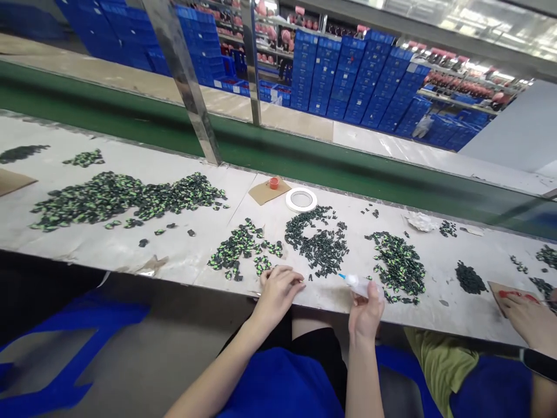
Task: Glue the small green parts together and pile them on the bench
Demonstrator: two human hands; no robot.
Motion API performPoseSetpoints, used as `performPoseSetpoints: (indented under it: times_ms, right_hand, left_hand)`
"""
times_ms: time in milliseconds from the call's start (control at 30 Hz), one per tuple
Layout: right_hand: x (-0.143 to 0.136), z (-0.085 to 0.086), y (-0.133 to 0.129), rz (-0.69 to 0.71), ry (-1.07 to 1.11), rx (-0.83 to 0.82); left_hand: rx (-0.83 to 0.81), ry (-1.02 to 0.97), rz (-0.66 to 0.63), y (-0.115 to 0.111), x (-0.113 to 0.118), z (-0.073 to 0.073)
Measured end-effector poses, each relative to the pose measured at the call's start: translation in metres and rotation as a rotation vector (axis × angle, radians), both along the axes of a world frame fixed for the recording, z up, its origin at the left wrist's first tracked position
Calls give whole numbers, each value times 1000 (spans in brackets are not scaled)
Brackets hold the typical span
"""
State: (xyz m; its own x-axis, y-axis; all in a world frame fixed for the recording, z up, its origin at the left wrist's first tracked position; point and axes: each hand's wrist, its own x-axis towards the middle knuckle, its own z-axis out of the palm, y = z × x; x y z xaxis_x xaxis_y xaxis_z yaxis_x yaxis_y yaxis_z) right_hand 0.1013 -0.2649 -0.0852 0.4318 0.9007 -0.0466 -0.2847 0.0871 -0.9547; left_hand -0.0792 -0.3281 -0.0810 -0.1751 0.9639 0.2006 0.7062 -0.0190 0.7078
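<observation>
My right hand (pixel 366 310) is wrapped round a small clear squeeze bottle (pixel 357 284). The bottle lies tilted in the grip, its blue nozzle tip pointing left. Close to the table's front edge, my left hand (pixel 281 287) has its fingers bent and pinched together; whatever sits between the fingertips is too small to make out. Just beyond the hands is a pile of small dark pieces (pixel 324 249). Black-and-green pieces (pixel 237 247) lie behind and left of my left hand, and another black-and-green heap (pixel 400 264) is right of the bottle.
A roll of white tape (pixel 301 191) lies behind the piles, beside a cardboard piece (pixel 261 193) bearing a small red cup (pixel 274 183). A larger heap (pixel 108 200) spreads leftward. A co-worker's hand (pixel 528 313) is at the right. Metal posts (pixel 185 81) rise behind the table.
</observation>
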Motion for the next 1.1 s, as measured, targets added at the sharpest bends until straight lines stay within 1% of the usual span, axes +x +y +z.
performPoseSetpoints:
  times_ms: [67,133,200,267,400,500,633,767,1100]
  right_hand:
    - [-7,-2,-6,25,-97,-10]
    - [-14,-2,-12,74,-224,0]
    - [-19,0,-16,123,-343,19]
    - [-24,3,-18,146,-434,40]
    - [-31,8,-20,158,-564,88]
    - [-32,7,-21,172,-645,102]
    - [-30,6,-21,191,-683,100]
    - [-29,7,-21,203,-698,93]
    - [-32,6,-20,228,-728,82]
  left_hand:
    - [47,68,116,-7,8,-8]
    - [107,142,186,-12,10,-9]
    - [141,181,201,-16,8,-8]
    - [147,174,184,-17,7,-6]
    - [155,109,180,-17,6,-7]
    - [108,48,219,-17,8,-8]
    - [2,-8,289,-17,11,-7]
    - [-49,-34,297,-16,11,-5]
    - [-57,-41,300,-16,9,-5]
